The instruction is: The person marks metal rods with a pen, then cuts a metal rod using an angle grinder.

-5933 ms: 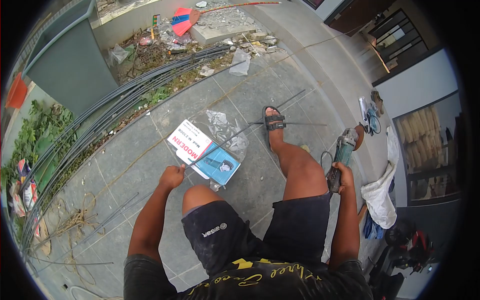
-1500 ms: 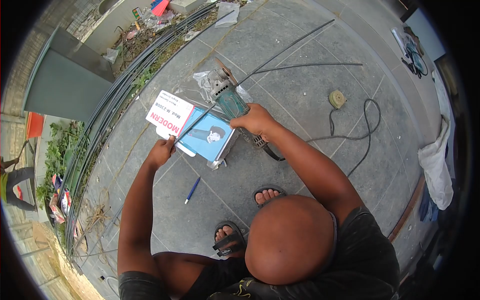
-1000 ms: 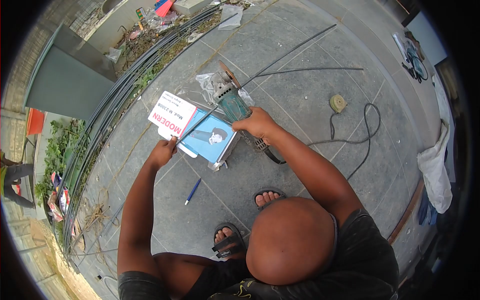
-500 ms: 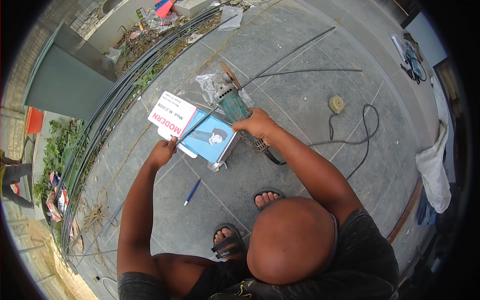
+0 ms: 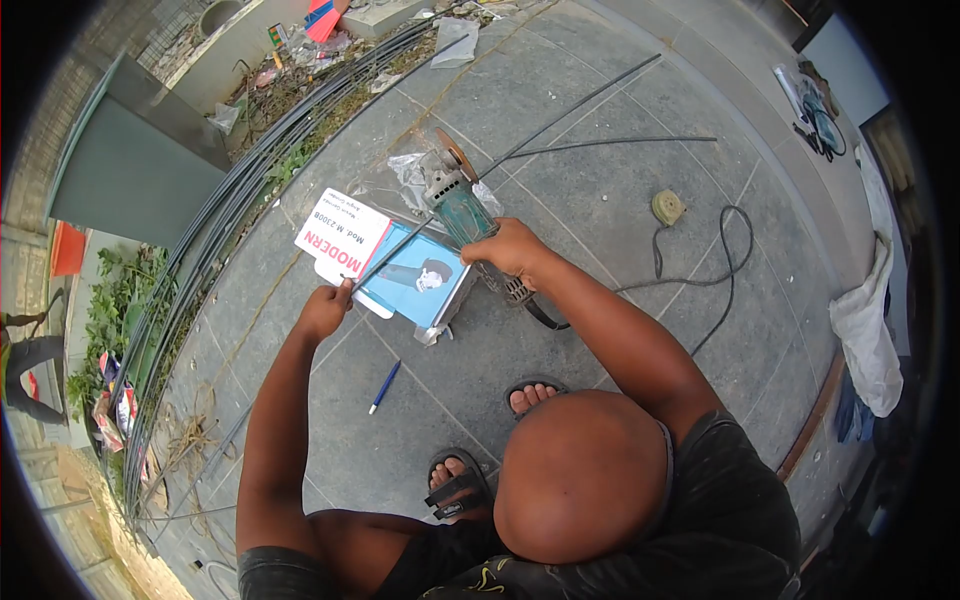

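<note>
My right hand [image 5: 508,248] is wrapped round the body of a teal-and-grey angle grinder [image 5: 464,214]. Its brown disc [image 5: 456,155] points away from me and meets or lies close to a thin dark steel rod [image 5: 570,118]; exact contact cannot be made out. My left hand [image 5: 328,308] is closed on the same rod nearer to me, at the edge of an open cardboard box [image 5: 345,236] printed "MODERN". The rod crosses over this box, whose blue side shows a picture of a grinder. Crumpled clear plastic [image 5: 408,172] lies beside the grinder head.
A second rod [image 5: 620,144] lies on the tiles. The dark power cord [image 5: 735,262] loops at right near a round yellowish object [image 5: 668,207]. A blue pen [image 5: 385,386] lies before my feet. Long rods [image 5: 225,185] are bundled at left, where another person [image 5: 30,365] stands.
Both hands keep their grips on the grinder and the rod, almost unmoved. The view has shifted slightly. At the far left the other person's arm shows in a different position.
</note>
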{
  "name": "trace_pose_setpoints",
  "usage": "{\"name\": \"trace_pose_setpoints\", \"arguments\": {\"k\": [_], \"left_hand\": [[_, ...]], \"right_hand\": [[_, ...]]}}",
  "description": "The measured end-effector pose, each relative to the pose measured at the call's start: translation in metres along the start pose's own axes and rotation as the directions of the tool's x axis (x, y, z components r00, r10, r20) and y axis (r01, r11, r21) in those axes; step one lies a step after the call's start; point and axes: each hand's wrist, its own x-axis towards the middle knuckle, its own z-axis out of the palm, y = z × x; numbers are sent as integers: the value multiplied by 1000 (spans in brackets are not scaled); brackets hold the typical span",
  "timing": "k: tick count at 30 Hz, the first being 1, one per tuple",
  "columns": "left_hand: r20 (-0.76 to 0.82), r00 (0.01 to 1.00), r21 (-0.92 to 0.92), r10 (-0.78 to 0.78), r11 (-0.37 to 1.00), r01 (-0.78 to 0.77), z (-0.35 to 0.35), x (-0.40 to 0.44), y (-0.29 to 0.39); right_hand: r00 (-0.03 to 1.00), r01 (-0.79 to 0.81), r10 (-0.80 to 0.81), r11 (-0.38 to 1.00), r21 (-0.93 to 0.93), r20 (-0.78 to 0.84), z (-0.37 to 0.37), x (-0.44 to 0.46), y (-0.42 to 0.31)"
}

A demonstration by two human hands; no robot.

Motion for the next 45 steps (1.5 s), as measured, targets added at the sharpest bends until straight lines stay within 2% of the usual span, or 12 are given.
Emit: {"name": "trace_pose_setpoints", "arguments": {"k": [12,14,18,20,32,45], "left_hand": [[-15,1000,-21,17,1000,-17,1,-3,4],[-71,992,-53,100,993,-104,3,-7,7],[-68,993,-62,101,992,-105,2,-6,6],[-28,999,-24,37,999,-37,1,-4,5],[-77,992,-42,98,994,-102,4,-5,4],[-76,992,-40,103,994,-106,2,-6,6]], "right_hand": [[999,-18,18,1000,-8,-37,1,-8,-9],[999,-13,13,1000,2,-30,1,-7,-8],[1000,5,-5,1000,27,-7,1,-6,-6],[1000,10,-9,1000,23,-21,2,-1,0],[1000,-19,19,1000,6,-18,2,-2,-1],[1000,-12,12,1000,3,-24,3,-3,2]]}}
